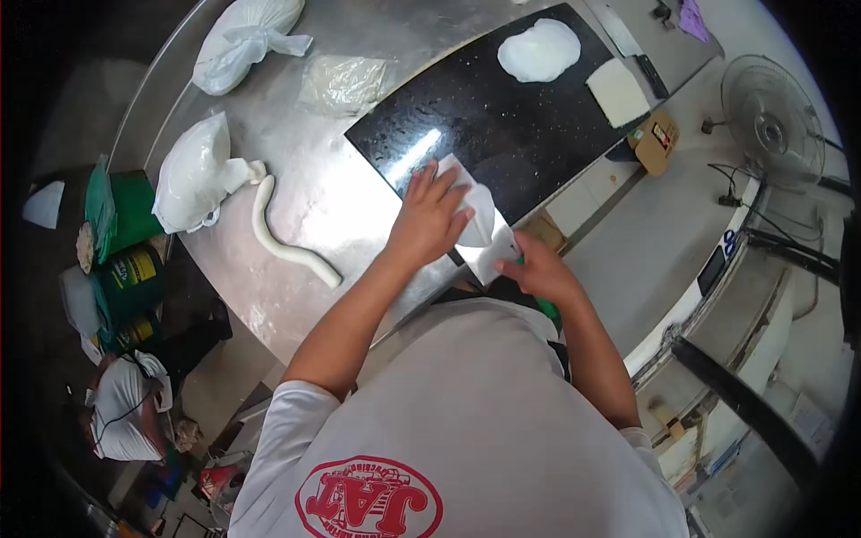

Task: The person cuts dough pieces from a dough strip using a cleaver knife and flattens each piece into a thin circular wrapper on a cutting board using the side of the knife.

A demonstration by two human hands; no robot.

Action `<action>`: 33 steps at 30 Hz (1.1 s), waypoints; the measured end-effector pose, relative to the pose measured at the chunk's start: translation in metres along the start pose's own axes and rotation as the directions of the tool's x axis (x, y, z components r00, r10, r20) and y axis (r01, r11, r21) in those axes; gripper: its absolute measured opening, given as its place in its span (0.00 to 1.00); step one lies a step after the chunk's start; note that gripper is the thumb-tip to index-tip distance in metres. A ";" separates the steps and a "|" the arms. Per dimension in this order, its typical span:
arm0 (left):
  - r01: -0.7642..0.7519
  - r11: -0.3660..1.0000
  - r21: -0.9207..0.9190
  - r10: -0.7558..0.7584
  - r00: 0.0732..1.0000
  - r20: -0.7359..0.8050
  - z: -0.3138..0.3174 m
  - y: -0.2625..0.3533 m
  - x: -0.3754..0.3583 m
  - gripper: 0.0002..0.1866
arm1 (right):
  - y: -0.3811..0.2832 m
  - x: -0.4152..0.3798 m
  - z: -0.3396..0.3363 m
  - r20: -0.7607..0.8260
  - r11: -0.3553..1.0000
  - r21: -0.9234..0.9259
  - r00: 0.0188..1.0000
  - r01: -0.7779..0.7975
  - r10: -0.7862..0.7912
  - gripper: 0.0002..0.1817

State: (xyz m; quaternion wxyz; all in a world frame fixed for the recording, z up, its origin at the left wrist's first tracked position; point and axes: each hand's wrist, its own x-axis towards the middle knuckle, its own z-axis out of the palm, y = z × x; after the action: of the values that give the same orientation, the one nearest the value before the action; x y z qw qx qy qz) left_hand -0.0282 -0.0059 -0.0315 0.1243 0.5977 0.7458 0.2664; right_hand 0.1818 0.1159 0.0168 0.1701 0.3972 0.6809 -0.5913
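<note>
My left hand point(430, 215) is palm down at the near edge of the black board point(448, 99), its fingers spread and stretched over a flat white sheet-like piece point(491, 260). A thin, rounded white piece, apparently dough point(481, 213), lies on that sheet beside my left thumb. At the sheet's near corner, my right hand point(543, 269) is closed on it between thumb and fingers. Farther along the board sits a round white lump point(539, 50). Left of my forearm, a long rope of white dough point(278, 235) curves across the metal table point(242, 296).
Two tied white plastic bags point(193, 175) and a clear packet point(343, 85) rest on the table. A white stack point(617, 92) and a black-handled blade point(614, 29) lie at the board's far end. A fan point(771, 125) stands right. Another person point(130, 408) is bent over at lower left.
</note>
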 end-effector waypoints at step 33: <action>0.676 0.680 -0.283 -0.732 0.643 -0.224 0.011 0.035 -0.032 0.24 | 0.084 0.102 -0.217 -0.338 0.572 0.795 0.930 0.199 0.145 0.10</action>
State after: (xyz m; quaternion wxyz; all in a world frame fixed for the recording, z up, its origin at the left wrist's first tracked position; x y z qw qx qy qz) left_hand 0.0147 -0.0288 -0.0258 0.1472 0.1942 0.9033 0.3531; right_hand 0.2322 0.3530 -0.0584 -0.1722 0.5224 0.3550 -0.7559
